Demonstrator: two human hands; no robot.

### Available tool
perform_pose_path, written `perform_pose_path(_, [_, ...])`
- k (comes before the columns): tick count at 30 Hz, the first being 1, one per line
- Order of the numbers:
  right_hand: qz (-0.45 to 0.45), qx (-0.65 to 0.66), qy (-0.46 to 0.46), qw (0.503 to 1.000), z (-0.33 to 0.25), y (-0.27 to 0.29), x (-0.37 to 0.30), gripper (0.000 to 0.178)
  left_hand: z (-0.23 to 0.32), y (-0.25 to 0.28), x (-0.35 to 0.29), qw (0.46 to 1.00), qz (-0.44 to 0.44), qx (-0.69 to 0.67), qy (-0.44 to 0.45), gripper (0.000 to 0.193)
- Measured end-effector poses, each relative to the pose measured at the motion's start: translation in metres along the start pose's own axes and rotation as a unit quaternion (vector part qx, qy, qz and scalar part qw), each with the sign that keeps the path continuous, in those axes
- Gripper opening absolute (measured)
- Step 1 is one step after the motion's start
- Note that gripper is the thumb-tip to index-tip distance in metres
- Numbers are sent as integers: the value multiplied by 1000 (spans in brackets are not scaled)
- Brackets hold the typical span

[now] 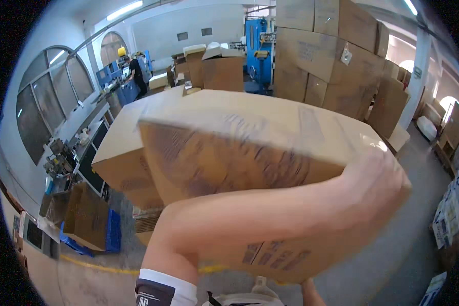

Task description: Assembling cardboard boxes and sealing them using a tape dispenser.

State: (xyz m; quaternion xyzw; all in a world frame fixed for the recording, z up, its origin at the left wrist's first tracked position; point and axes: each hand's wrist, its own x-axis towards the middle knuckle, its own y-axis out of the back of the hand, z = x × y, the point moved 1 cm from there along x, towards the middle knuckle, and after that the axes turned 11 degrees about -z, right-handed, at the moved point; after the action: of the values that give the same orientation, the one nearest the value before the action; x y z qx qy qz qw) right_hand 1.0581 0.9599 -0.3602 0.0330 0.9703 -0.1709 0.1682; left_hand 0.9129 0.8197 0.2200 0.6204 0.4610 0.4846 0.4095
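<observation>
A large cardboard box (283, 260) fills the middle of the view, tilted close in front of me, with dark print on its sides. My left arm crosses its front from lower left to right. At the box's right end, my left hand (375, 173) is wrapped over the upper edge, its fingers slightly blurred. Below the box's lower edge a small part of my right arm (311, 295) shows; the box hides that hand and its fingers. Directly behind at left sits another cardboard box (120, 168).
Tall stacked cartons (311, 56) rise at the back right. A blue machine (258, 56) stands beyond. At the far left, a person (136, 76) in dark clothes is by equipment. An open carton (86, 214) sits in a blue holder (113, 230) at lower left.
</observation>
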Motion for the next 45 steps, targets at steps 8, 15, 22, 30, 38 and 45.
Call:
perform_pose_path(8, [-46, 67, 33, 996, -261, 20, 145, 80, -185, -133, 72, 950, 116, 98, 274, 73])
perform_pose_path(15, [-24, 103, 55, 993, -294, 46, 190, 76, -260, -263, -71, 853, -28, 1, 521, 82])
perform_pose_path(22, [101, -37, 35, 994, -244, 87, 180, 71, -285, -249, -150, 889, -44, 22, 456, 79])
perform_pose_path(30, [117, -19, 139, 983, -295, 43, 263, 46, -272, -274, -155, 865, 66, 120, 483, 73])
perform_pose_path(38, [137, -163, 249, 945, -320, 12, 342, 37, -298, -299, -179, 850, 99, 90, 509, 59])
perform_pose_path(45, [45, -160, 158, 973, -235, 9, 318, 32, -347, -307, -210, 846, 78, 121, 514, 50])
